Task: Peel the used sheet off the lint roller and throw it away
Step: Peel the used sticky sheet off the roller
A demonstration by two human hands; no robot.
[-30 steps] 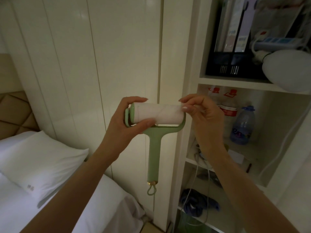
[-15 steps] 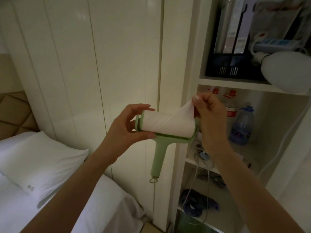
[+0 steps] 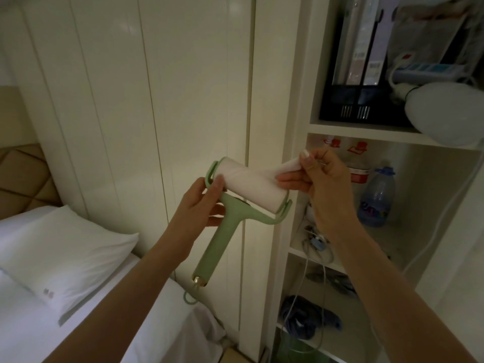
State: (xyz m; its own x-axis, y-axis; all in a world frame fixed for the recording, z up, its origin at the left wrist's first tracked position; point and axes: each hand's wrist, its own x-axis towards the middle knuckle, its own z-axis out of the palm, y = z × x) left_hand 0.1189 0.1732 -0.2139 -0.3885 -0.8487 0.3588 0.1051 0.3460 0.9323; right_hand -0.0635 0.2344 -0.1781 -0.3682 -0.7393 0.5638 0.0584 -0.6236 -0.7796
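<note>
Lint roller [image 3: 251, 189] was held mid-air in front of the wardrobe doors [image 3: 157, 100], left hand [image 3: 201, 205] at its left end, right hand [image 3: 324, 184] at its right, pinching the sheet [image 3: 288, 166] lifted off the roll. Bed with pillow [image 3: 65, 252] lay lower left. Shelf unit [image 3: 366, 129] stood right: file boxes [image 3: 364, 74] on top shelf, water bottle [image 3: 377, 197] below, cables [image 3: 317, 242] beside it.

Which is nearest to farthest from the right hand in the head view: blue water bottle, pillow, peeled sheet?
1. Peeled sheet, pinched in the right hand.
2. Blue water bottle, on the shelf just right of it.
3. Pillow, far left on the bed.
</note>
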